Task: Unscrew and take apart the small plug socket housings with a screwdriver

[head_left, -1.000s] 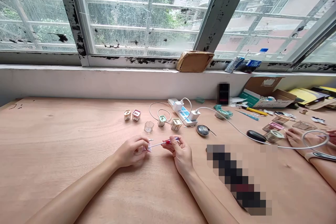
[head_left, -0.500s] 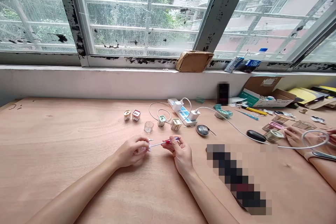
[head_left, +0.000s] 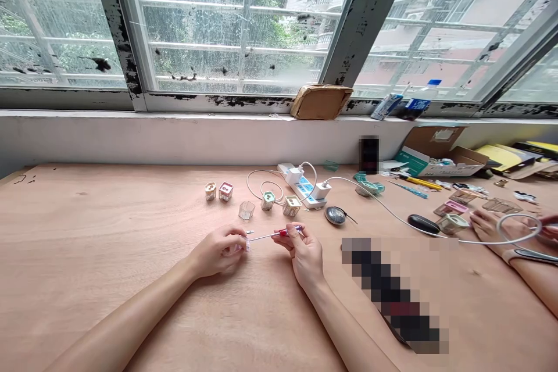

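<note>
My left hand [head_left: 219,251] pinches a small clear cube-shaped piece [head_left: 246,245] with pinkish parts inside, near the middle of the plywood table [head_left: 108,279]. My right hand [head_left: 306,257] grips a small precision screwdriver [head_left: 283,233] by its red handle. Its thin metal shaft points left, and the tip reaches the piece in my left fingers. The exact point of contact is hidden by my fingers.
Several small cube-shaped pieces [head_left: 225,191] and a clear hexagonal piece [head_left: 246,210] stand beyond my hands. Behind them are a power strip [head_left: 301,190], white cables and a computer mouse [head_left: 335,215]. At right, a co-worker's hand [head_left: 487,225] works among parts and a cardboard box [head_left: 440,154].
My right hand has shifted slightly right along the screwdriver, and more of the red handle shows. My left hand keeps its hold on the piece. The view has tilted very slightly.
</note>
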The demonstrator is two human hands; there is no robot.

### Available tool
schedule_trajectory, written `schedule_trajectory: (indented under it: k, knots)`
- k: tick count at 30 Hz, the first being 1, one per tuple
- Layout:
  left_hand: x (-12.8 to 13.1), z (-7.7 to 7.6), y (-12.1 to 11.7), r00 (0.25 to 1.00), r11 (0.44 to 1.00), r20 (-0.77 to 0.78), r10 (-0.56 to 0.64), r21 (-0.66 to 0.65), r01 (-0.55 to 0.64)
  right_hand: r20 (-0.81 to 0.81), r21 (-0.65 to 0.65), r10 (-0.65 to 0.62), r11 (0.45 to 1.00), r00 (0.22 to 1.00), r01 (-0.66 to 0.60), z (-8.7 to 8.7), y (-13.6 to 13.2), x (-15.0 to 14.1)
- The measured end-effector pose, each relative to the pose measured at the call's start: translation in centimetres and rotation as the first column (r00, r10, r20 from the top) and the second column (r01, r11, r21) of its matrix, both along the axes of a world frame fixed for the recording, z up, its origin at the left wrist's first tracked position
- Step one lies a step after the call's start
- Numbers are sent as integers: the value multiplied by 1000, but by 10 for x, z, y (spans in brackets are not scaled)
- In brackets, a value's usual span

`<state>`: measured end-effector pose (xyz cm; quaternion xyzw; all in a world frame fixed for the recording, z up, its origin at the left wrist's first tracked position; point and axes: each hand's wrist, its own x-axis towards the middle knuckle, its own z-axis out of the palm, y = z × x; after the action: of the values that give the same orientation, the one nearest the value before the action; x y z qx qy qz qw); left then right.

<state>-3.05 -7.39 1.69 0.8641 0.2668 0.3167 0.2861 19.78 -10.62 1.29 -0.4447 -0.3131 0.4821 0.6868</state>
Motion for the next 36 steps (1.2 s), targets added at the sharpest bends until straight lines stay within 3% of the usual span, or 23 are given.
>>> schedule_trajectory:
  k: [18, 27, 36]
  knots:
    - [-1, -6, 4, 999, 999, 33, 34, -18, -33, 183, 92, -94, 993, 979, 78, 0, 1, 1]
    - [-2, -9, 6, 998, 999, 37, 41, -27, -40, 258, 88, -58, 995, 964, 36, -6, 3, 1]
    - [-2, -8, 5, 998, 998, 57, 40, -42, -37, 219, 93, -61, 995, 974, 42, -7, 4, 4]
